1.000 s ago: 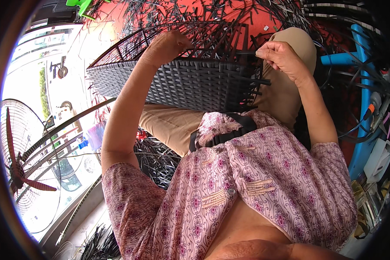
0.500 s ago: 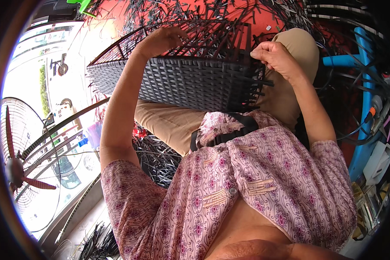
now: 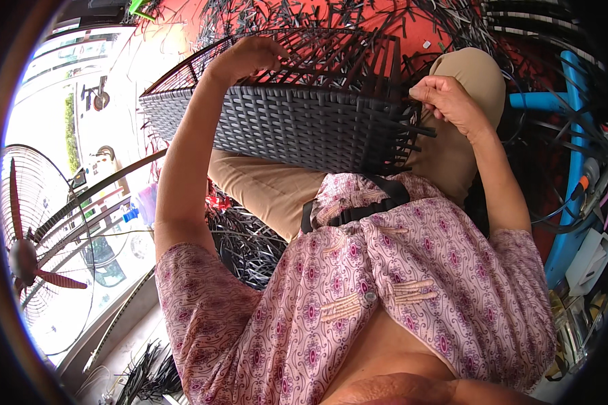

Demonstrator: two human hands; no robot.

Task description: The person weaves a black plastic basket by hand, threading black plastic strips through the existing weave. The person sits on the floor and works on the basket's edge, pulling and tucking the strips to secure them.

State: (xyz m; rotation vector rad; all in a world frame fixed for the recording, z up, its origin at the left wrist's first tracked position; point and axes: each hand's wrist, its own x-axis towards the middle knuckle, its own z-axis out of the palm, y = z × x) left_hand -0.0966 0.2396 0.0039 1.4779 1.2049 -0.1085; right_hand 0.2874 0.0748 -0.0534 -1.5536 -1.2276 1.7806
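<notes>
Left hand grips woven basket rim; right hand pinches strand (arms raised).

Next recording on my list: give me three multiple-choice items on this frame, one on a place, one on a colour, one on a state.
1. Where does the dark grey woven wicker basket rest?
A. On the person's lap, over the tan trousers
B. On a shelf
C. Hanging from the blue pipe

2. What colour is the floor behind the basket?
A. White
B. Green
C. Red

3. What is the right hand doing?
A. Lying open and flat on the knee
B. Pinching loose strand ends at the basket's right corner
C. Holding a fan

Answers:
1. A, the basket sits across the tan trousers, with the left hand on its upper rim.
2. C, the red floor shows between scattered dark strips.
3. B, the fingers are closed where the loose strand ends stick out of the weave.
</notes>
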